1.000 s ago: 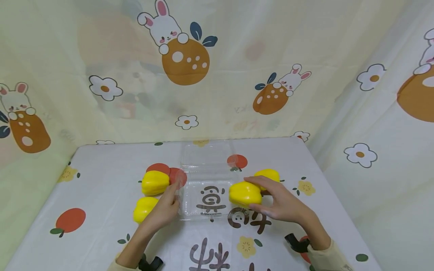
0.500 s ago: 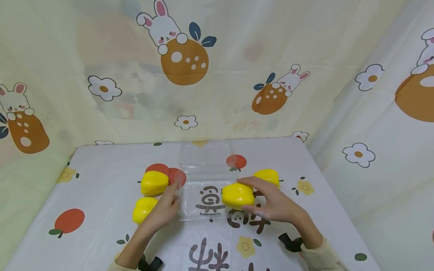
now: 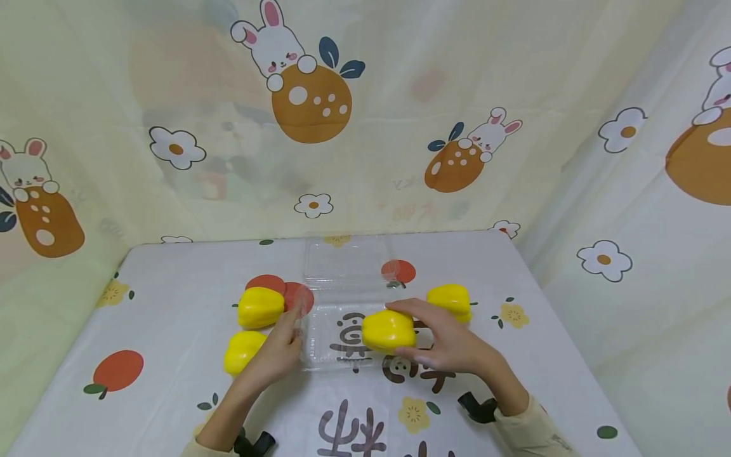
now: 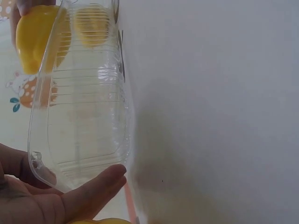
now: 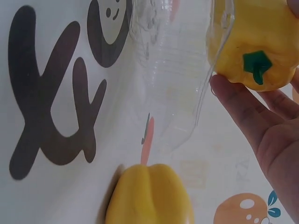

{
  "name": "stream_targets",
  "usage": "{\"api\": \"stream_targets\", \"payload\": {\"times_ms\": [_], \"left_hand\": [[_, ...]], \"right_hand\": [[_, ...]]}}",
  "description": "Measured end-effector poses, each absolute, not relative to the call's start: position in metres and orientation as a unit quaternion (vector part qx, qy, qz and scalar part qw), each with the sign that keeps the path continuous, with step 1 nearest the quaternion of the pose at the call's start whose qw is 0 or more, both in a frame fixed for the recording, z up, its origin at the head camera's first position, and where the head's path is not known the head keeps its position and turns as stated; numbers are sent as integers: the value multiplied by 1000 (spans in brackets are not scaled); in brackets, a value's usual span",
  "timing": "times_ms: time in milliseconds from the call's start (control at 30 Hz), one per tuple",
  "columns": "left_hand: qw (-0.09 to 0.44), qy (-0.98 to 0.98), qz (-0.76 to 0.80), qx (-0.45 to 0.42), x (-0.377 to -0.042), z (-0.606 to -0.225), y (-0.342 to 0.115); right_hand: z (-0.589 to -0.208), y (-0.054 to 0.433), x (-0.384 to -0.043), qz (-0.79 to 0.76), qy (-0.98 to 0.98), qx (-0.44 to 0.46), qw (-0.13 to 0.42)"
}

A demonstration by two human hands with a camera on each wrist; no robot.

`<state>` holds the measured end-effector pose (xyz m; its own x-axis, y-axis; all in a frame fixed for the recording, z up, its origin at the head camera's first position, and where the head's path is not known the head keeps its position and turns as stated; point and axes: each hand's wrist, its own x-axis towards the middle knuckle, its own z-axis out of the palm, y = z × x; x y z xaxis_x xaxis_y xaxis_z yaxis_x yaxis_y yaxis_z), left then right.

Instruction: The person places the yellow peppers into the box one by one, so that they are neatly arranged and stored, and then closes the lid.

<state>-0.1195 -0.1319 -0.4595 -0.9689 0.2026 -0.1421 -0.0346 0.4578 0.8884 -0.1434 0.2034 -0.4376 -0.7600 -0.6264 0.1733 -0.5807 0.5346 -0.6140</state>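
Note:
My right hand (image 3: pixel 448 339) grips a yellow bell pepper (image 3: pixel 387 331) between thumb and fingers, over the right side of a clear plastic box (image 3: pixel 316 352). A green stem (image 5: pixel 257 63) faces the right wrist camera. The box lies in the middle of the table with its lid (image 3: pixel 348 260) folded back toward the wall. At the box's left wall, my left hand (image 3: pixel 276 349) holds the edge, thumb and fingers on either side of the plastic in the left wrist view. Two more yellow bell peppers, one farther back (image 3: pixel 261 308) and one nearer (image 3: pixel 242 352), lie left of the box.
Another yellow bell pepper (image 3: pixel 449 301) lies on the table behind my right hand. The white tablecloth (image 3: pixel 171 406) bears printed fruit, flowers and dark lettering. A patterned curtain (image 3: pixel 371 171) hangs behind the table. Black camera mounts (image 3: pixel 478 408) sit at both wrists.
My right hand has carried the bell pepper leftward, from the box's right edge to over its right part. The left hand has stayed at the box's left wall.

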Motion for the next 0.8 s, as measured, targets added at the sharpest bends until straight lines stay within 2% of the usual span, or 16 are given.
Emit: {"api": "stream_targets", "payload": {"times_ms": [800], "left_hand": [[121, 843, 522, 44, -121, -464, -131]], "right_hand": [[-451, 195, -147, -327, 870, -365, 46]]}}
